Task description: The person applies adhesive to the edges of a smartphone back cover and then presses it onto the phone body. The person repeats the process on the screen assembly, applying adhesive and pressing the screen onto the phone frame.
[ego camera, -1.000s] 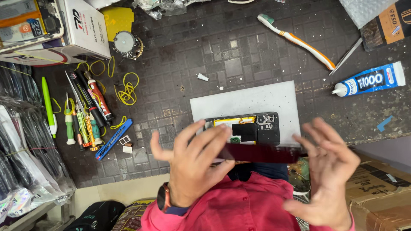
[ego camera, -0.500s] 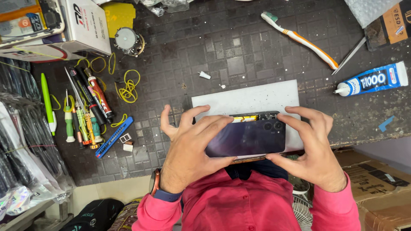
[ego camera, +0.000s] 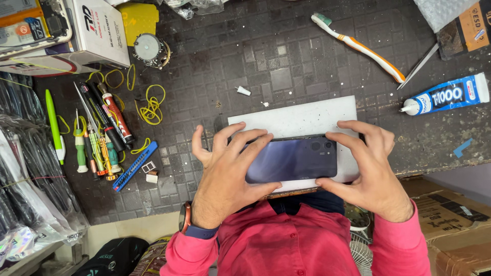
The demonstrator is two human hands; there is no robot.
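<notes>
- Green pen point(ego camera: 52, 122) and a cluster of screwdrivers point(ego camera: 99, 138) lie well to the left of the left fingers; yellow rubber bands point(ego camera: 151, 99) lie above them.
- Left hand point(ego camera: 225, 176): palm down, wrist bent, fingers spread and pressed flat on the left part of the smartphone's dark back cover point(ego camera: 294, 159), thumb clamped against its near edge.
- The smartphone lies horizontally between both hands, on a white foam pad point(ego camera: 302, 118), camera cluster toward the right fingers.
- Right hand point(ego camera: 371, 171): arched, fingers apart, fingertips gripping the phone's right end, thumb under its near edge.
- Toothbrush point(ego camera: 358, 46) and glue tube point(ego camera: 445, 95) lie beyond the right fingers, well apart.
</notes>
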